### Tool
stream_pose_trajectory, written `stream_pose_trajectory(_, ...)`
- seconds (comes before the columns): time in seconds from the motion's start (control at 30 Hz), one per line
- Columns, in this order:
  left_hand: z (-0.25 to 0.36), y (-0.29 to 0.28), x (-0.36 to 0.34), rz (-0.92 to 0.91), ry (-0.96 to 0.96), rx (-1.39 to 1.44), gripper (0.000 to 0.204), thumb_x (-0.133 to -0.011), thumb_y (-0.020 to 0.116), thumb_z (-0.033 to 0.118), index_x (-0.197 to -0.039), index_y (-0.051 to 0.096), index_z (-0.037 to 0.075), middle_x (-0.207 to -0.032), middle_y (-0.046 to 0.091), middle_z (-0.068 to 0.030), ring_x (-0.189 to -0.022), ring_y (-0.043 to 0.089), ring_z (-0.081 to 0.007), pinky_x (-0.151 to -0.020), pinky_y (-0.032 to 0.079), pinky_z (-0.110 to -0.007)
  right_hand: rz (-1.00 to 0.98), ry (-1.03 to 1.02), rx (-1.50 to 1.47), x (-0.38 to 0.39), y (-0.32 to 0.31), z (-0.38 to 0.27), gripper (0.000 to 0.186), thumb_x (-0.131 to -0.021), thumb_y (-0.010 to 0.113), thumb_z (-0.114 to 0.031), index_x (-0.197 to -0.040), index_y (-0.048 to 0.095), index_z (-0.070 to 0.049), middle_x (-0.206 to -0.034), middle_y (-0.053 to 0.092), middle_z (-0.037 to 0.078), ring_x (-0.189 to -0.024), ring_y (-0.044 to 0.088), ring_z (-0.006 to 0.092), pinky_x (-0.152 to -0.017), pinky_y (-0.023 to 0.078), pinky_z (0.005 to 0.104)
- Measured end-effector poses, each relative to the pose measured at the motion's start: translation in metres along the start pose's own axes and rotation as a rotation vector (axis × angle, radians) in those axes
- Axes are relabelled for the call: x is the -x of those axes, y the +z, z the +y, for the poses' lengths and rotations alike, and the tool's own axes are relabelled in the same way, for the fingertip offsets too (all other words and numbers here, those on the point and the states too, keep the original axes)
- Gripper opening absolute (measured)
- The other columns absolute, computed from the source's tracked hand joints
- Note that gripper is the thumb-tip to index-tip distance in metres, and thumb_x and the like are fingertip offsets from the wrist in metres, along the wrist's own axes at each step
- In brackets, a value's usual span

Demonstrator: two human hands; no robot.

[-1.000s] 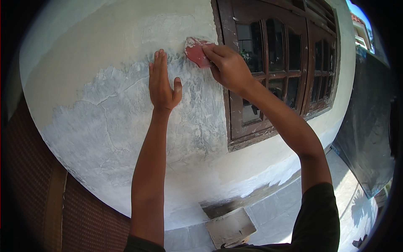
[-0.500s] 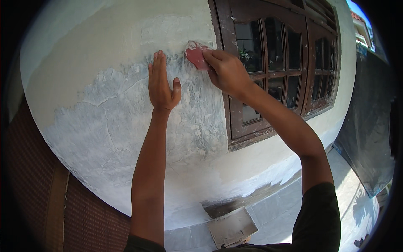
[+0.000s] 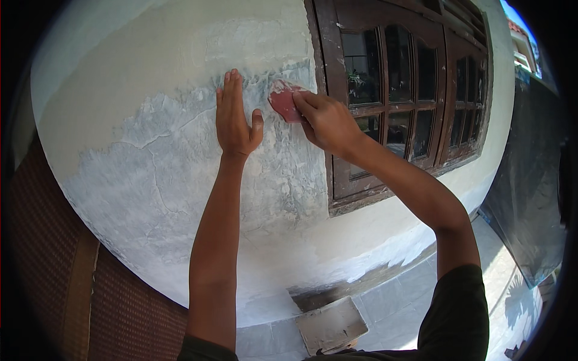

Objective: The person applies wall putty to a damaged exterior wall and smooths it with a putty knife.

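My left hand (image 3: pixel 236 114) lies flat against the cracked, patchy grey-white plaster of the wall (image 3: pixel 156 180), fingers pointing up and thumb apart. To its right, my right hand (image 3: pixel 328 120) grips a red flat scraper (image 3: pixel 285 103) smeared with pale filler, its blade against the wall just left of the window frame. The rougher grey coat covers the middle of the wall, below a smoother cream area (image 3: pixel 138 54).
A brown wooden window (image 3: pixel 391 111) with small panes fills the upper right. At the bottom, a grey tray (image 3: pixel 330 322) rests on the tiled floor (image 3: pixel 391 301). A dark sheet (image 3: pixel 515 180) stands at the right, brown woven panels (image 3: pixel 129 301) at the lower left.
My right hand and the scraper have moved down along the wall. My left hand has stayed nearly in place, still flat on the plaster.
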State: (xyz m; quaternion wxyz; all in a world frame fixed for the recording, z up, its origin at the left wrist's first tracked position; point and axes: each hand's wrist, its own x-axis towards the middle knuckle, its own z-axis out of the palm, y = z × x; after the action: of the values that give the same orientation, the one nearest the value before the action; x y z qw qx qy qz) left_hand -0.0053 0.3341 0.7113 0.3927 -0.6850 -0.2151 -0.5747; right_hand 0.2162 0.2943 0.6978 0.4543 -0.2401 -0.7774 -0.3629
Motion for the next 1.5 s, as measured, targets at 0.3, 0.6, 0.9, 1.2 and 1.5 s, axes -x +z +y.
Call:
stream_pose_trajectory(0.3, 0.002, 0.005, -0.005, -0.011, -0.005, -0.009, 0.067, -0.094, 0.038, 0.038, -0.147, 0.031, -0.003, -0.152, 0.036, -0.0192, -0.144, 0.030, -0.0369, -0.116, 0.022, -0.052, 0.262, -0.014, 0.277, -0.082, -0.006, 0.064, 0.024, -0.074, 0.060, 0.001, -0.098, 0.059, 0.002, -0.092, 0.063, 0.014, -0.090, 0.065, 0.0342, -0.071, 0.057, 0.0432)
stream_pose_trajectory(0.6, -0.001, 0.004, -0.001, 0.006, -0.007, -0.002, 0.067, -0.094, 0.039, 0.038, -0.146, 0.032, -0.003, -0.152, 0.036, -0.0196, -0.143, 0.030, -0.0373, -0.116, 0.021, -0.053, 0.319, 0.012, 0.079, -0.079, -0.023, 0.036, 0.025, -0.074, 0.058, 0.002, -0.100, 0.058, 0.001, -0.092, 0.063, 0.015, -0.088, 0.063, 0.0366, -0.071, 0.053, 0.0467)
stream_pose_trajectory(0.9, 0.001, -0.002, 0.010, 0.004, -0.047, 0.014, 0.068, -0.093, 0.038, 0.037, -0.146, 0.031, -0.004, -0.153, 0.035, -0.0197, -0.144, 0.028, -0.0369, -0.117, 0.020, -0.053, -0.034, -0.031, 0.178, -0.006, 0.023, -0.002, 0.047, -0.075, 0.060, 0.000, -0.122, 0.057, 0.006, -0.101, 0.061, 0.012, -0.097, 0.063, 0.0298, -0.068, 0.057, 0.0379)
stream_pose_trajectory(1.2, 0.004, 0.004, 0.005, 0.023, -0.030, 0.036, 0.069, -0.095, 0.036, 0.040, -0.147, 0.030, -0.004, -0.152, 0.035, -0.0206, -0.144, 0.029, -0.0373, -0.116, 0.021, -0.053, 0.272, 0.045, 0.261, -0.085, -0.015, 0.061, 0.040, -0.075, 0.062, 0.001, -0.115, 0.060, -0.002, -0.105, 0.063, 0.011, -0.093, 0.063, 0.0329, -0.074, 0.055, 0.0428)
stream_pose_trajectory(1.5, -0.003, -0.004, 0.010, 0.032, -0.035, 0.022, 0.071, -0.097, 0.031, 0.046, -0.147, 0.030, -0.004, -0.151, 0.037, -0.0209, -0.143, 0.029, -0.0382, -0.117, 0.019, -0.053, 0.106, 0.004, 0.118, 0.004, 0.001, 0.007, 0.031, -0.075, 0.059, 0.001, -0.105, 0.061, 0.006, -0.096, 0.064, 0.015, -0.090, 0.065, 0.0322, -0.069, 0.058, 0.0416)
